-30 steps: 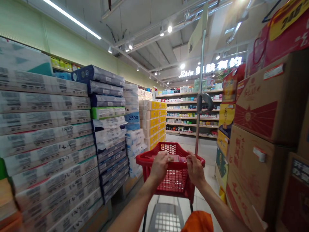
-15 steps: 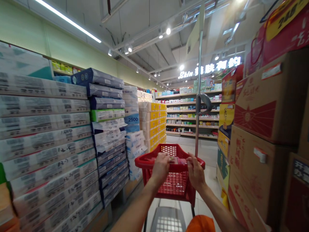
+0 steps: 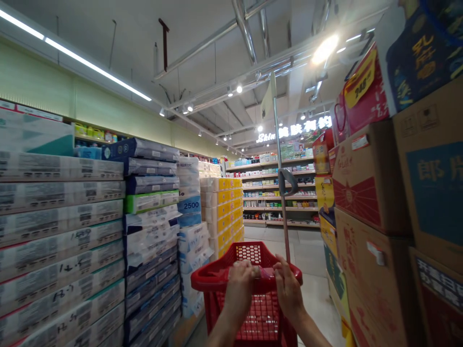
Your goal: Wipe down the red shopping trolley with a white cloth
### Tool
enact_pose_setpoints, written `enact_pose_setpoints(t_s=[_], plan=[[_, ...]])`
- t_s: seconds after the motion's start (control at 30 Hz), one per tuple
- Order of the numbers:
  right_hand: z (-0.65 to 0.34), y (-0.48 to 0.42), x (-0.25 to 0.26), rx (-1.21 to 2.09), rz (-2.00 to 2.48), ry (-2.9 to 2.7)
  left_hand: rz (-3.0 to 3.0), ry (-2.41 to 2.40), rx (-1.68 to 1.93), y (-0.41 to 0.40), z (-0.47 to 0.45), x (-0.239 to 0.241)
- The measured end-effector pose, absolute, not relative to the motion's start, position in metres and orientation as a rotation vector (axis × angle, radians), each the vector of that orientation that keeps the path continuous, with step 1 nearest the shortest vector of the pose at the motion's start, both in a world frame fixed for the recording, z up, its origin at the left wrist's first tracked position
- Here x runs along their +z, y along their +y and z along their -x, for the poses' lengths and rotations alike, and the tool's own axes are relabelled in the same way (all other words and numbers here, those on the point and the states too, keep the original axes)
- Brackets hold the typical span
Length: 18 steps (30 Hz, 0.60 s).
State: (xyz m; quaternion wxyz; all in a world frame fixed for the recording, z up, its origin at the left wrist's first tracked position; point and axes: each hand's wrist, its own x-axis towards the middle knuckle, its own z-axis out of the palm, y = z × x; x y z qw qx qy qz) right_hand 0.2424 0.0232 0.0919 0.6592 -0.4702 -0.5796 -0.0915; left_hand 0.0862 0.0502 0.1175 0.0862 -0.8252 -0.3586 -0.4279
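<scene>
Ahead of me is a red plastic shopping cart (image 3: 249,318) with a mesh basket. My left hand (image 3: 240,284) is closed around the middle-left of its handle bar (image 3: 267,275), knuckles up. Over the right part of that same bar lies my right hand (image 3: 290,291), its fingers fairly straight and the palm against the bar. A pinkish clear cover shows on the bar between the hands. Just beyond the right hand rises a thin metal pole (image 3: 284,226) with a grey loop grip (image 3: 287,181); whether it joins the cart, I cannot tell.
Tall stacks of wrapped tissue packs (image 3: 61,217) line the left, with yellow-and-white packs (image 3: 222,207) farther on. Stacked cardboard cartons (image 3: 372,183) crowd the right. Pale floor tiles (image 3: 307,255) lead to stocked shelves (image 3: 278,195) at the back.
The view has tilted upward and turned slightly right, so the cart and hands sit lower. More cartons show at the right. Both hands stay on the handle bar.
</scene>
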Motion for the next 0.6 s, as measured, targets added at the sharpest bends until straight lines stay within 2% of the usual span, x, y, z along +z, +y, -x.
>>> enact_pose_setpoints(t_s=[0.13, 0.37, 0.6], plan=[[-0.245, 0.023, 0.090, -0.158, 1.032, -1.352, 2.560, -0.858, -1.228, 0.040, -0.113, 0.115], [-0.243, 0.020, 0.093, -0.263, 1.103, -1.320, 2.284, -1.300, -1.342, 0.077, -0.036, 0.116], [-0.247, 0.021, 0.096, -0.293, 1.153, -1.323, 2.548, -0.859, -1.175, 0.034, -0.111, 0.123]])
